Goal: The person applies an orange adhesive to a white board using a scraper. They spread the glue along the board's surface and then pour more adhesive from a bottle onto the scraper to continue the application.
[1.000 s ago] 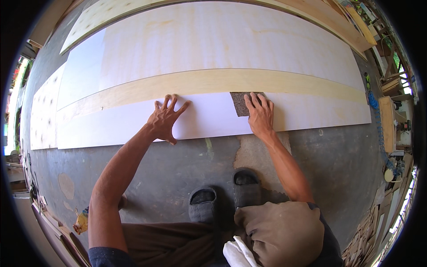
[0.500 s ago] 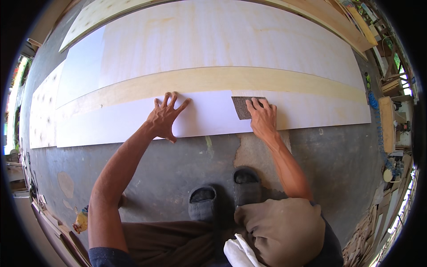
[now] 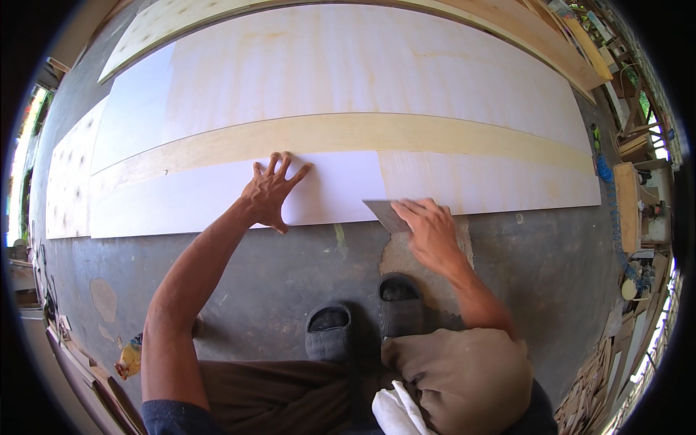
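Dark pad (image 3: 384, 214) now at board's edge (image 3: 326, 220)

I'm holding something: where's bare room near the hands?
Bare floor shows between left forearm and gray sandals; bare white board between left hand and dark sheet. Crowded: right rim, with blue coiled hose and wood scraps.

Dark flat sheet (image 3: 385, 214), one end hidden by the right hand (image 3: 433, 226); white cloth (image 3: 396, 412), cut off below; yellow object (image 3: 129, 360), partly behind the left arm (image 3: 170, 362), its kind unclear to me
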`<state>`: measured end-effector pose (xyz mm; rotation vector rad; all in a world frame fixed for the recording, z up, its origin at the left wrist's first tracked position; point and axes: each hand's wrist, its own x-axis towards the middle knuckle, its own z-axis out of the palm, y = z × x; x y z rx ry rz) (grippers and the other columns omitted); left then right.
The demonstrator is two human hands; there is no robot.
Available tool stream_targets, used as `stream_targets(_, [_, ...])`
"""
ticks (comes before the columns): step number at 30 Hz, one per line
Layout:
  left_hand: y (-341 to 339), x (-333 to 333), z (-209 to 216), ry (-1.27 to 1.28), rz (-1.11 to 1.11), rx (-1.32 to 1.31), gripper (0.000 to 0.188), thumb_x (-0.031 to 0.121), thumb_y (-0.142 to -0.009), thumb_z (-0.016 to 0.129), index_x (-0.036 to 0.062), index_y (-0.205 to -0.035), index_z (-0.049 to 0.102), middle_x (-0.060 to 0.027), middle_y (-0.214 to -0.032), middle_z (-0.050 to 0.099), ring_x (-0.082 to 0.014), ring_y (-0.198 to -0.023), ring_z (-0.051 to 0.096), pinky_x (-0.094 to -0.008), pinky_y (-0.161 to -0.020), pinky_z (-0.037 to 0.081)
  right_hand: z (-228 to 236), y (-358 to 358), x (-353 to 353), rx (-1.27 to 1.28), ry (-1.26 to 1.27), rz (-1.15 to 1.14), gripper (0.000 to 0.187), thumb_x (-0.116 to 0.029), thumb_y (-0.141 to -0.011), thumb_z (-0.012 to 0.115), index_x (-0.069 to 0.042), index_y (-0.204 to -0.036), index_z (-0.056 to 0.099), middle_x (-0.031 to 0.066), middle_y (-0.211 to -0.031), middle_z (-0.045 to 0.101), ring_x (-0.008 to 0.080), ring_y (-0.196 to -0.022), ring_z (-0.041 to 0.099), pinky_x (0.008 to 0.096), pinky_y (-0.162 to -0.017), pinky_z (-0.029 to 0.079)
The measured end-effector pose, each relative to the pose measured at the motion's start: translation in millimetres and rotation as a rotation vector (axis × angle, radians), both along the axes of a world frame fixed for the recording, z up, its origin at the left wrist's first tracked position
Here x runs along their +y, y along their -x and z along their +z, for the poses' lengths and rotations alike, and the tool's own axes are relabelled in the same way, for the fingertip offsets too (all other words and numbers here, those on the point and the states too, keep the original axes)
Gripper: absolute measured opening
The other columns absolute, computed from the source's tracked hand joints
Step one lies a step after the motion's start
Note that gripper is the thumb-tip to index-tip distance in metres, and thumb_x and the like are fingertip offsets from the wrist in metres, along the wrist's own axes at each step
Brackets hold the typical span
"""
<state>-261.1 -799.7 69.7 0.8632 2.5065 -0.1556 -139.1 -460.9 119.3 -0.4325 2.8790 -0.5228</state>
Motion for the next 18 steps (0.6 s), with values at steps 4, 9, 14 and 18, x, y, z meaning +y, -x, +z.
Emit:
stream_targets(4, [1, 4, -1, -0.010, -0.005, -0.002, 0.154, 0.042, -0.044, 0.104, 0.0245, -0.169, 0.016, -0.0326, -0.165, 0.026, -0.0504, -0.155, 0.023, -0.0713, -0.117, 0.036, -55, 43, -26, 0.297, -0.127, -0.014, 0.053, -0.004, -0.088, 0.062, -0.002, -0.142, 0.061, 0.0171, -0.145, 0.062, 0.0345, -0.134, 0.053, 0.0549, -0.102, 0.042])
stream_targets(9, [1, 1, -2, -0.025, 0.007, -0.005, 0.155, 0.041, -0.043, 0.104, 0.0256, -0.169, 0.016, -0.0323, -0.165, 0.026, -0.0503, -0.155, 0.023, -0.0714, -0.117, 0.036, -95, 64, -51, 0.347, -0.247, -0.097, 0.058, -0.004, -0.088, 0.061, -0.004, -0.146, 0.058, 0.0180, -0.153, 0.055, 0.0381, -0.137, 0.049, 0.0573, -0.104, 0.039])
stream_targets(14, [0, -2, -4, -0.025, 0.017, -0.013, 0.155, 0.042, -0.043, 0.104, 0.0261, -0.169, 0.015, -0.0321, -0.166, 0.024, -0.0504, -0.156, 0.021, -0.0727, -0.118, 0.035, -100, 68, -55, 0.372, -0.245, -0.132, 0.052, -0.006, -0.094, 0.056, -0.005, -0.146, 0.058, 0.0183, -0.153, 0.055, 0.0386, -0.137, 0.049, 0.0583, -0.102, 0.039])
stream_targets(18, [1, -1, -4, -0.017, 0.017, -0.016, 0.155, 0.042, -0.043, 0.104, 0.0266, -0.169, 0.015, -0.0320, -0.167, 0.023, -0.0506, -0.157, 0.020, -0.0733, -0.119, 0.033, -105, 74, -53, 0.397, -0.262, -0.131, 0.052, -0.007, -0.095, 0.055, -0.005, -0.146, 0.058, 0.0181, -0.154, 0.054, 0.0385, -0.137, 0.050, 0.0580, -0.101, 0.039])
